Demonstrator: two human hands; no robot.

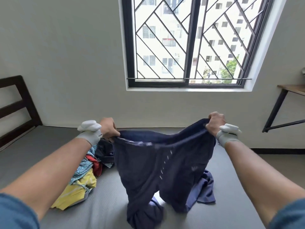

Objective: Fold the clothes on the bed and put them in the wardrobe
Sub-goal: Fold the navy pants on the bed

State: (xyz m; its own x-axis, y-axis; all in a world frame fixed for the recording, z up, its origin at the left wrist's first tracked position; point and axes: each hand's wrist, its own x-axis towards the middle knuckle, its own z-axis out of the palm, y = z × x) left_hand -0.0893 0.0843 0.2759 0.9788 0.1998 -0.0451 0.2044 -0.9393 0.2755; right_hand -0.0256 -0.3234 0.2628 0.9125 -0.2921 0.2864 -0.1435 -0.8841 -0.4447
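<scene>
Nearest me, my two bare forearms, each in a blue sleeve and a grey-and-white wrist band, reach out over the grey mattress of the bed (41, 146). My left hand (108, 128) and right hand (214, 123) each pinch one end of the waistband of a pair of dark navy knit trousers (158, 166), fingers curled round the cloth; I judge the garment is held up and stretched wide so that its legs hang straight for folding, their ends crumpled on the mattress. A bluish-purple cloth (205, 187) lies under the trousers' right side. Left of them rests a loose heap of unfolded clothes (85, 172), yellow, teal-patterned, red and dark, which crowds the space for laying the trousers flat. Farther off stand a dark wooden headboard (14, 103) at left, a wood-topped side table on black legs (287, 104) at right, and a barred black-framed window (189, 42). The wardrobe is not in view.
</scene>
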